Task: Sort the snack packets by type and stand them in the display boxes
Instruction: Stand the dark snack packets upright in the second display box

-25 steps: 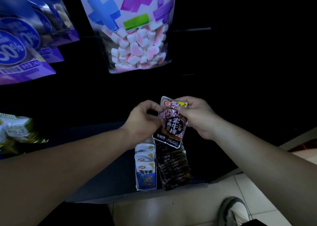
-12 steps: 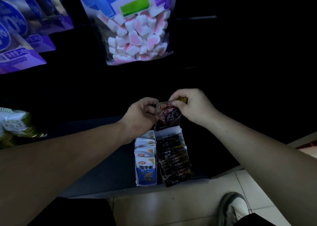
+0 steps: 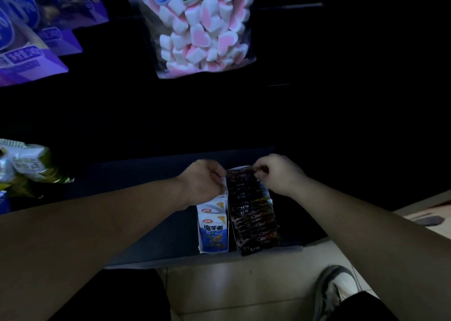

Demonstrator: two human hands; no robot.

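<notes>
Two display boxes stand side by side on a dark shelf [image 3: 151, 245]. The left box holds white-and-blue snack packets [image 3: 214, 233] standing upright. The right box [image 3: 267, 193] holds a row of dark packets [image 3: 253, 220]. My left hand [image 3: 205, 181] is at the back left of that dark row, fingers curled at its far end. My right hand [image 3: 275, 174] pinches the top of the rearmost dark packet at the back right of the box. That packet stands in the row, mostly hidden between my hands.
A clear bag of pink-and-white marshmallows [image 3: 205, 35] hangs above. Purple bags [image 3: 31, 42] hang at the upper left, a green-and-white bag [image 3: 29, 167] lies at the left. Tiled floor [image 3: 239, 286] and my shoe [image 3: 334, 294] lie below the shelf edge.
The dark packet that both hands held up in the air has come down into the back of the right box. Both hands dropped with it.
</notes>
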